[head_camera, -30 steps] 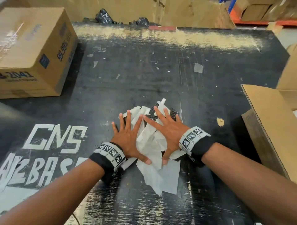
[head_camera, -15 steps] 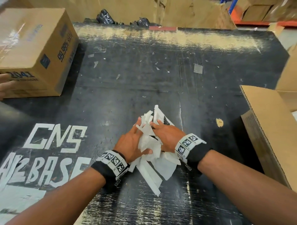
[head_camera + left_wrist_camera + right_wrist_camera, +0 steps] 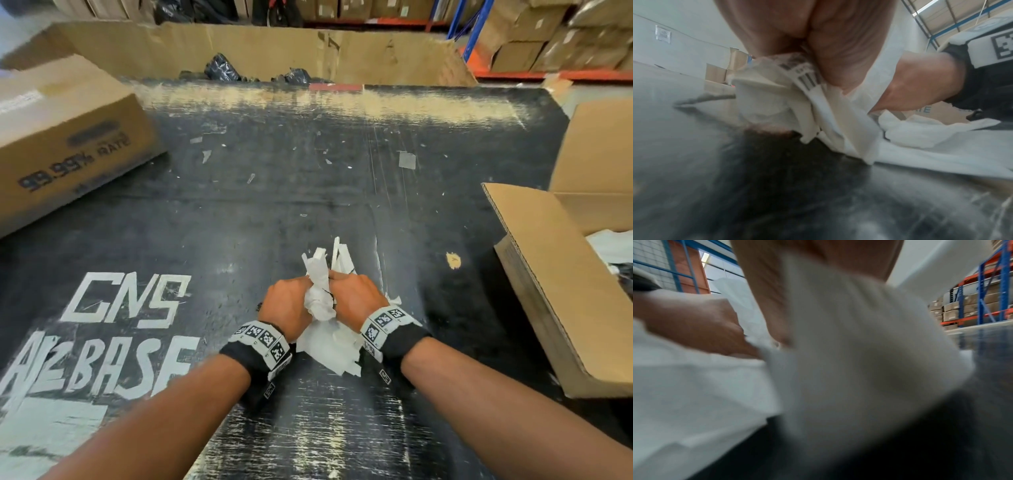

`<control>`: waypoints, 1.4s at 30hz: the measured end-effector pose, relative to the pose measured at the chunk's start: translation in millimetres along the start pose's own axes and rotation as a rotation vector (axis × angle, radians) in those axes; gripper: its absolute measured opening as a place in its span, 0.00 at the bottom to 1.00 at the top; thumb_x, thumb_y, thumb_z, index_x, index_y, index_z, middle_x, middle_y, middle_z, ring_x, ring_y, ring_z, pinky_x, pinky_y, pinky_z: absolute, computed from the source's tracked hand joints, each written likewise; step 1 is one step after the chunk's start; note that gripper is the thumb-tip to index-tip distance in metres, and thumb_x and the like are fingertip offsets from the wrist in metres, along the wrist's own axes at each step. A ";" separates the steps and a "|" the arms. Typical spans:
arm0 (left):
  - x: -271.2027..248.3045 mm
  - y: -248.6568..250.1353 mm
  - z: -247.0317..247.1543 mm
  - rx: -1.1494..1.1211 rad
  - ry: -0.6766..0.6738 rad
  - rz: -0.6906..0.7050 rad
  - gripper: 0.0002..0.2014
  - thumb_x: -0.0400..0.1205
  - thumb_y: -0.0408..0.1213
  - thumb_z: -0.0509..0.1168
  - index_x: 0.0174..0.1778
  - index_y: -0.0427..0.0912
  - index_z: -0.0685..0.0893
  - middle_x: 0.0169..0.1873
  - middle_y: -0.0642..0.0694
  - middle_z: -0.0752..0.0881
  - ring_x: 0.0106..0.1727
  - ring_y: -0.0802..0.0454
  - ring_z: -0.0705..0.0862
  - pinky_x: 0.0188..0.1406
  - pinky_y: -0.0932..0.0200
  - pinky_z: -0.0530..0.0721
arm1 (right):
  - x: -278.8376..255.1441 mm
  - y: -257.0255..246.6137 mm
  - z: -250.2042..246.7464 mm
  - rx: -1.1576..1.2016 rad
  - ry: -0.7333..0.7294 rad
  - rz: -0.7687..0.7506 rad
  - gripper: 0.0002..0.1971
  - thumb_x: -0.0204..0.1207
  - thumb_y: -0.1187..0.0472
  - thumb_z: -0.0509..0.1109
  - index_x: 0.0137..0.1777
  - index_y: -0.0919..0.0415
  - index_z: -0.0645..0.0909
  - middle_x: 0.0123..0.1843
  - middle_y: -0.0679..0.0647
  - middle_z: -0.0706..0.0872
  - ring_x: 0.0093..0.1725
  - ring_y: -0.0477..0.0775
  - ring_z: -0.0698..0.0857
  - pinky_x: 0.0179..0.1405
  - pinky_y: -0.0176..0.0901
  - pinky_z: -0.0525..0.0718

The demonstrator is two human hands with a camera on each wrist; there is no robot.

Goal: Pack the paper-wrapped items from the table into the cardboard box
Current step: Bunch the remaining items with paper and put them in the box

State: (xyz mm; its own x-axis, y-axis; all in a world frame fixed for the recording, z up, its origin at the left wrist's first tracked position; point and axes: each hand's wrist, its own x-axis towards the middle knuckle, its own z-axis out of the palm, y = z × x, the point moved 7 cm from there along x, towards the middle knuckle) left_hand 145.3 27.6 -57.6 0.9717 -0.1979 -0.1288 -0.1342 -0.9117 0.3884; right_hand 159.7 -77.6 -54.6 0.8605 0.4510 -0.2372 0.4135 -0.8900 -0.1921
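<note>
Near the front middle of the black table (image 3: pixel 308 192), both hands are closed around one bundle of white paper (image 3: pixel 320 305), the left hand (image 3: pixel 286 303) gripping it from its side and the right hand (image 3: pixel 356 298) from the other, knuckles up and nearly meeting over the top. The paper is crumpled tight where the fingers squeeze it, with stiff pointed corners poking up past the knuckles on the far side and flatter, loose sheets fanning out toward the wrists and lying on the table. From the left wrist view the wrap (image 3: pixel 818 104) shows cream-white folds and a strip of black printed bars like a barcode, pinched under the curled fingers (image 3: pixel 838 53); what the paper covers cannot be told. The right wrist view is blurred, mostly white paper (image 3: pixel 849 345) across the palm. The open cardboard box (image 3: pixel 561 291) stands well apart at the right edge of the table, a flap raised, something white inside. A closed carton (image 3: pixel 65 137) sits at the far left
</note>
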 end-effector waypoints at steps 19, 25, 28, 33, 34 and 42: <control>-37.1 100.1 -121.3 -0.148 0.423 0.249 0.16 0.75 0.39 0.72 0.34 0.61 0.71 0.27 0.55 0.83 0.27 0.52 0.75 0.32 0.58 0.74 | -95.3 8.7 -132.9 0.108 0.595 0.091 0.13 0.75 0.68 0.71 0.58 0.61 0.84 0.53 0.53 0.87 0.35 0.65 0.88 0.36 0.56 0.88; -91.1 152.3 -140.6 -0.215 0.576 0.260 0.13 0.72 0.34 0.73 0.44 0.59 0.83 0.23 0.67 0.77 0.29 0.70 0.78 0.31 0.75 0.68 | -156.2 19.0 -151.9 0.150 0.767 0.011 0.27 0.75 0.64 0.74 0.74 0.48 0.78 0.71 0.46 0.84 0.42 0.59 0.90 0.43 0.52 0.90; -128.8 197.6 -143.4 -0.237 0.680 0.333 0.14 0.70 0.28 0.74 0.48 0.50 0.90 0.24 0.71 0.74 0.33 0.78 0.78 0.33 0.82 0.70 | -205.7 32.3 -160.6 0.169 0.868 -0.014 0.34 0.71 0.65 0.78 0.78 0.47 0.76 0.73 0.45 0.83 0.43 0.55 0.90 0.44 0.45 0.90; -184.7 282.9 -133.2 -0.255 0.804 0.464 0.21 0.73 0.33 0.77 0.62 0.50 0.90 0.40 0.67 0.87 0.38 0.75 0.81 0.41 0.85 0.72 | -311.1 59.0 -184.0 0.150 1.027 -0.102 0.36 0.67 0.68 0.81 0.78 0.55 0.77 0.74 0.51 0.83 0.44 0.57 0.91 0.42 0.49 0.91; -193.3 301.2 -130.1 -0.256 0.822 0.500 0.21 0.73 0.33 0.78 0.63 0.49 0.90 0.46 0.62 0.90 0.40 0.73 0.81 0.44 0.85 0.72 | -332.2 65.7 -187.9 0.144 1.046 -0.121 0.36 0.68 0.69 0.80 0.78 0.56 0.77 0.75 0.51 0.82 0.47 0.58 0.91 0.44 0.51 0.91; -223.3 449.8 -100.6 -0.286 0.835 0.720 0.24 0.73 0.32 0.79 0.66 0.47 0.88 0.54 0.54 0.91 0.45 0.69 0.81 0.47 0.83 0.75 | -472.2 153.3 -208.8 0.080 1.182 -0.029 0.39 0.64 0.75 0.80 0.78 0.58 0.77 0.77 0.52 0.79 0.50 0.60 0.91 0.46 0.55 0.91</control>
State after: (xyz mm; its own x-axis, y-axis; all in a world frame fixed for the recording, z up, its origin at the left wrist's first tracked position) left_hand -112.5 -302.1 237.7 0.5268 -0.2432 0.8145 -0.7681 -0.5467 0.3335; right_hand -121.1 -441.0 226.8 0.6099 0.0915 0.7872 0.4535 -0.8549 -0.2520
